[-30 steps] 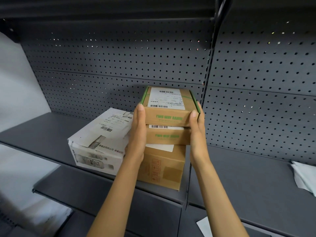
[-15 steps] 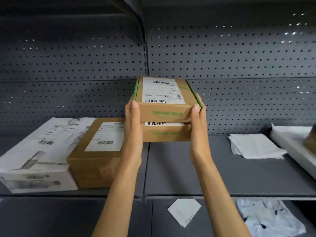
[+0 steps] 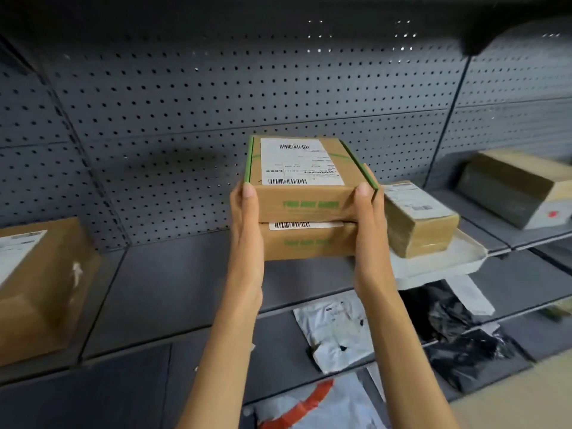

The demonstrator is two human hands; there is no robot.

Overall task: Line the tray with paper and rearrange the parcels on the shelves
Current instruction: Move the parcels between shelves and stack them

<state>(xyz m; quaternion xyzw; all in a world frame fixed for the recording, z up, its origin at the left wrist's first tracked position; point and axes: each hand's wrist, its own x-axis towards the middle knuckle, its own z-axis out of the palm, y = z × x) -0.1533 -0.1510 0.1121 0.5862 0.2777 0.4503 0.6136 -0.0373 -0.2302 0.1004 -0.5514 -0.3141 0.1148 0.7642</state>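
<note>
Two flat brown boxes with green edges and lettering are stacked, the upper box (image 3: 305, 178) on the lower box (image 3: 309, 243), held in the air above the grey shelf (image 3: 185, 283). My left hand (image 3: 246, 236) grips the stack's left side and my right hand (image 3: 370, 236) its right side. Just to the right, a white tray (image 3: 445, 261) sits on the shelf with a taped brown parcel (image 3: 418, 221) on it.
A brown box (image 3: 40, 280) stands on the shelf at far left. A large box (image 3: 520, 187) sits at far right. Below, white mailer bags (image 3: 337, 332), black bags (image 3: 464, 351) and a red-and-white bag (image 3: 312, 407) lie on lower shelves. Perforated back panel (image 3: 216, 103) behind.
Both hands have carried the stacked boxes to the right along the shelf. The left boxes have slid out of view and the tray with its parcel has come in beside the stack.
</note>
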